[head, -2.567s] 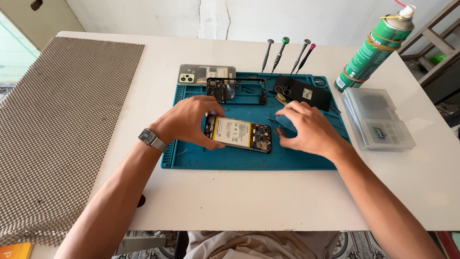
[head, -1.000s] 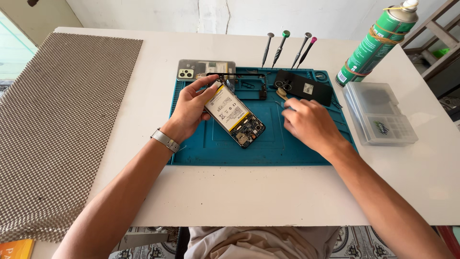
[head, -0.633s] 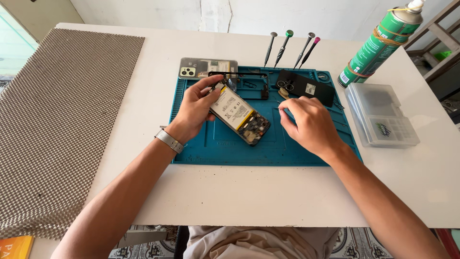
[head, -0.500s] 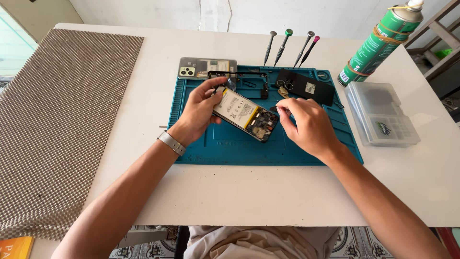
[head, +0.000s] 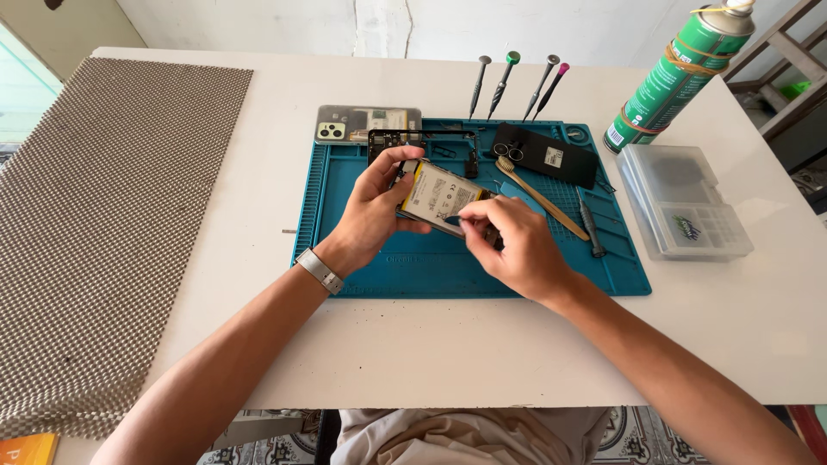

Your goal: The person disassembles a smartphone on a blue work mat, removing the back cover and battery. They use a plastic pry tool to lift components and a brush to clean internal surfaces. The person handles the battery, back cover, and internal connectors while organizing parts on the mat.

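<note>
Blue mat point(head: 379, 275), left hand point(head: 372, 211) gripping opened phone point(head: 438, 195), right hand point(head: 515, 245) touching it

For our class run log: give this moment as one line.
left hand: holds opened phone | right hand: blue tool at phone | under: teal mat

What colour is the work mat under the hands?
Teal blue, the work mat, clearest in the head view.

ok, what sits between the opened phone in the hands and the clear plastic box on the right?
In the head view, between the opened phone and the clear plastic box: a wooden-handled brush and a grey screwdriver, both lying on the blue mat.
</note>
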